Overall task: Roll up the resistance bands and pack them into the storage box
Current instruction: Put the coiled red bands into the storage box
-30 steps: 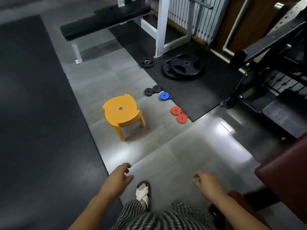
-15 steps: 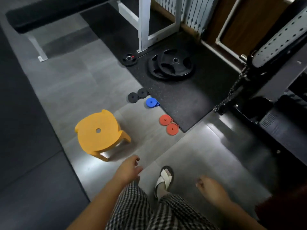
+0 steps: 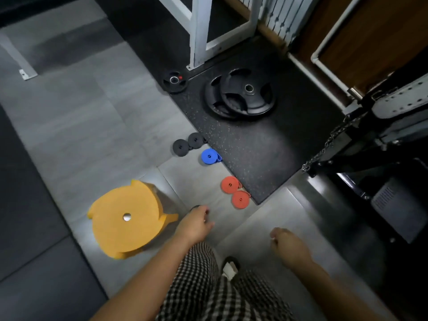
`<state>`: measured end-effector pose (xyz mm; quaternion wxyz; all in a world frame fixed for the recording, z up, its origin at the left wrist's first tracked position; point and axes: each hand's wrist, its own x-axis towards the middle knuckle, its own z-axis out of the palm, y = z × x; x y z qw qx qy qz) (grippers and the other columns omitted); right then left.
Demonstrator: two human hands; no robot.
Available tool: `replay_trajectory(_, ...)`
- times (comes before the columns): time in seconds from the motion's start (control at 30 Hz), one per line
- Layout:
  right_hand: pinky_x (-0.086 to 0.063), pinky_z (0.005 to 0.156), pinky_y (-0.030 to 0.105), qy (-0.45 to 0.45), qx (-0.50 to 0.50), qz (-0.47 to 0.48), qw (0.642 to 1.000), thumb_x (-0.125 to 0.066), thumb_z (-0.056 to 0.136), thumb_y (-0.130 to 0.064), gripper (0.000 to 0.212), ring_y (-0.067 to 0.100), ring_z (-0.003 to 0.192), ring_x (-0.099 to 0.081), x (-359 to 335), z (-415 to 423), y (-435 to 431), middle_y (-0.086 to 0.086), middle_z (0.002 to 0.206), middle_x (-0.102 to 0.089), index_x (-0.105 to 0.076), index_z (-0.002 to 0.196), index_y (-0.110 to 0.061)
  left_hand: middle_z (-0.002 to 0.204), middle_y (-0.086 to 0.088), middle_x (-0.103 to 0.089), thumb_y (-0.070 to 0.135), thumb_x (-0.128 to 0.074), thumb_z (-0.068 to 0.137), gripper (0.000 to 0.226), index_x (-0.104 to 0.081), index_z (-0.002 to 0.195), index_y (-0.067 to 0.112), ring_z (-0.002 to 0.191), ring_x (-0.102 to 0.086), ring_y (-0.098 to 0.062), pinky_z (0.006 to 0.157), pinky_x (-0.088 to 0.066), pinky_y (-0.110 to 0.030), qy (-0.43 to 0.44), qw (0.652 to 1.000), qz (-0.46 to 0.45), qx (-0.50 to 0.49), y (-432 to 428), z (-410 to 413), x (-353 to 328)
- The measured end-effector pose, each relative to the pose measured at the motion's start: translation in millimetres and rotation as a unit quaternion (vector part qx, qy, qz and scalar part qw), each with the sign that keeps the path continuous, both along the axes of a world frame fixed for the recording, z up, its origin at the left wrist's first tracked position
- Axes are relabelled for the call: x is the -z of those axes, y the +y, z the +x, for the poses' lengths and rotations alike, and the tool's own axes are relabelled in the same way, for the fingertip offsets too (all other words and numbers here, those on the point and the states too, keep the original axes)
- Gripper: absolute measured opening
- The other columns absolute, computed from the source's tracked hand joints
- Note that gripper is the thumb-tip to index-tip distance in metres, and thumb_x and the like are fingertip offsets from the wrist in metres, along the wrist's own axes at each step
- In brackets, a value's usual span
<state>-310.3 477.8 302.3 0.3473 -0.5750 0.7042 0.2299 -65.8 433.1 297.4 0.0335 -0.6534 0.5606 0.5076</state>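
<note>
Left hand (image 3: 194,224) hangs low over the grey floor, fingers (image 3: 202,213) loosely curled, nothing in them. Right hand (image 3: 290,247) is the same: fingers (image 3: 276,235) curled in loosely, holding nothing. Two red rolls (image 3: 235,192) lie on the floor just ahead and right of the left fingertips, touching each other, at the edge of the rubber mat (image 3: 254,144). Blue roll (image 3: 209,156) sits farther ahead of the left fingers, also at the mat edge. Two black rolls (image 3: 188,144) lie side by side just past the blue one, to its left. Neither hand touches a roll. Yellow stool (image 3: 126,217) stands just left of the left fingers. A small dark shape shows right behind the left fingertips, can't tell what. Weight plates (image 3: 247,93) are stacked on the mat, well ahead of both hands. Sandal (image 3: 230,267) and checked trousers (image 3: 208,286) sit below, between the wrists.
</note>
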Motion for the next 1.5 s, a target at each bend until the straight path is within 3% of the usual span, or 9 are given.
replay_trajectory(0.1,-0.043,0.08,0.031,-0.009,0.014,0.03,0.999,-0.039,0.095,-0.024,0.011,0.028,0.102,-0.056,19.4,14.3,-32.7,0.01,0.115,-0.054,-0.047,0.096,-0.017,0.118,-0.005,-0.058,0.023,-0.056,0.089,0.032,-0.052,0.119,0.011,0.108,-0.055,-0.021,0.084,-0.04,-0.025,-0.004,1.0,0.018,0.007,-43.6,3.5,17.2)
replay_trajectory(0.4,-0.043,0.081,0.032,-0.032,0.07,0.081,0.994,-0.038,0.096,-0.02,0.024,0.028,0.107,-0.055,117.1,21.7,-100.0,0.012,0.121,-0.054,-0.052,0.113,-0.01,0.119,-0.009,-0.056,0.02,-0.054,0.089,0.033,-0.05,0.12,0.011,0.107,-0.055,-0.027,0.085,-0.041,-0.029,-0.019,0.994,0.104,0.024,-115.6,-21.1,115.8)
replay_trajectory(0.6,-0.044,0.089,0.036,-0.03,0.147,0.081,0.985,-0.043,0.094,-0.019,0.028,0.031,0.109,-0.055,250.6,-11.4,-144.0,0.014,0.121,-0.054,-0.052,0.119,-0.009,0.121,-0.015,-0.051,0.016,-0.052,0.088,0.025,-0.051,0.112,0.008,0.11,-0.052,-0.03,0.09,-0.04,-0.034,-0.074,0.986,0.138,0.06,-146.5,-45.7,256.9)
replay_trajectory(0.8,-0.041,0.095,0.037,-0.054,0.164,0.029,0.985,-0.05,0.09,-0.013,0.034,0.033,0.111,-0.052,429.7,-36.2,-173.2,0.018,0.124,-0.049,-0.052,0.123,-0.003,0.132,-0.015,-0.043,0.019,-0.052,0.091,0.043,-0.043,0.13,0.007,0.12,-0.046,-0.032,0.099,-0.038,-0.035,-0.081,0.98,0.15,0.104,-160.0,-86.4,428.7)
replay_trajectory(0.97,-0.037,0.098,0.04,-0.06,0.17,-0.014,0.984,-0.051,0.089,-0.011,0.039,0.036,0.116,-0.045,552.4,-42.3,-190.4,0.02,0.128,-0.041,-0.046,0.127,-0.001,0.135,-0.018,-0.042,0.019,-0.058,0.089,0.053,-0.036,0.135,0.004,0.121,-0.046,-0.031,0.097,-0.038,-0.033,-0.047,0.983,0.177,0.015,-158.5,-120.8,545.5)
replay_trajectory(1.1,-0.035,0.102,0.042,-0.072,0.195,-0.071,0.976,-0.054,0.089,-0.014,0.044,0.035,0.12,-0.041,607.8,-42.2,-200.1,0.019,0.131,-0.037,-0.042,0.129,-0.003,0.135,-0.019,-0.037,0.014,-0.061,0.085,0.056,-0.036,0.134,0.003,0.122,-0.044,-0.032,0.098,-0.036,-0.033,-0.052,0.991,0.122,-0.028,-168.5,-140.4,603.6)
replay_trajectory(1.3,-0.034,0.094,0.039,-0.032,0.232,-0.108,0.966,-0.056,0.089,-0.019,0.039,0.037,0.114,-0.044,634.7,-41.1,-207.9,0.021,0.128,-0.037,-0.042,0.119,0.001,0.135,-0.016,-0.037,0.022,-0.063,0.085,0.057,-0.036,0.133,0.006,0.118,-0.047,-0.035,0.101,-0.038,-0.041,-0.065,0.988,0.078,-0.118,-179.1,-159.6,640.0)
replay_trajectory(1.43,-0.034,0.094,0.034,-0.026,0.241,-0.096,0.965,-0.056,0.09,-0.02,0.039,0.036,0.11,-0.047,640.6,-35.7,-211.9,0.023,0.127,-0.038,-0.041,0.117,0.003,0.125,-0.021,-0.048,0.022,-0.07,0.071,0.062,-0.045,0.123,-0.001,0.114,-0.052,-0.036,0.096,-0.046,-0.047,-0.016,0.949,0.098,-0.3,-178.2,-167.1,654.0)
replay_trajectory(1.5,-0.035,0.094,0.034,-0.021,0.245,-0.09,0.965,-0.054,0.091,-0.019,0.037,0.036,0.11,-0.048,641.2,-34.3,-212.5,0.023,0.127,-0.038,-0.043,0.118,0.003,0.124,-0.022,-0.049,0.021,-0.07,0.07,0.062,-0.046,0.122,-0.001,0.114,-0.052,-0.036,0.094,-0.048,-0.047,-0.017,0.936,0.118,-0.332,-178.7,-168.2,663.0)
